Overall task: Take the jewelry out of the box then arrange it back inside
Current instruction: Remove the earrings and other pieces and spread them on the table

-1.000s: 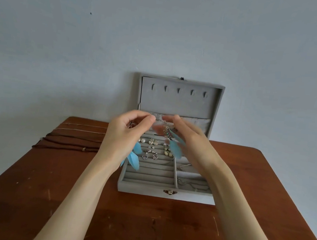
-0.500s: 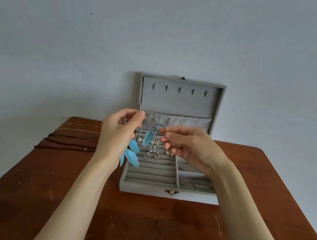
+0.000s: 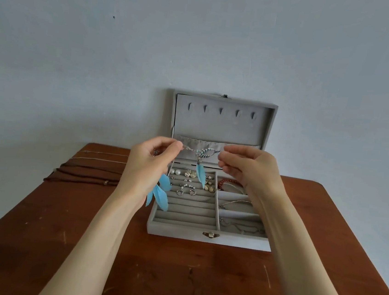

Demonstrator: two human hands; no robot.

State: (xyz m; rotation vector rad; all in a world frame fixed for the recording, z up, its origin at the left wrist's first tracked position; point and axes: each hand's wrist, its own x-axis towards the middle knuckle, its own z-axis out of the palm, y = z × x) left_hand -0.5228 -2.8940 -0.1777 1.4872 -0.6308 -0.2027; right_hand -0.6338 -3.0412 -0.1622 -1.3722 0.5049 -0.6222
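A grey velvet jewelry box [image 3: 208, 238] stands open on the wooden table, lid upright against the wall. Above its back edge I hold a feather earring [image 3: 201, 153] stretched between both hands, one blue feather [image 3: 201, 175] dangling from its beaded ring. My left hand [image 3: 149, 166] pinches its left end and also holds more blue feathers [image 3: 161, 192] hanging below the palm. My right hand [image 3: 249, 168] pinches the right end. In the box, pearl studs [image 3: 175, 171] and small earrings [image 3: 185, 189] sit in the ring rows; a red bead bracelet [image 3: 227, 183] and chains [image 3: 235, 203] lie in the right compartments.
A folded brown cloth [image 3: 85, 173] lies at the table's back left with thin silver chains [image 3: 101, 160] on it. The wooden table [image 3: 175, 277] has scratched bare surface in front of the box. A pale wall stands close behind.
My hands have drawn apart, stretching the earring level between them. The right hand rose and moved right, uncovering the box's right compartments; one feather now hangs free in the middle.
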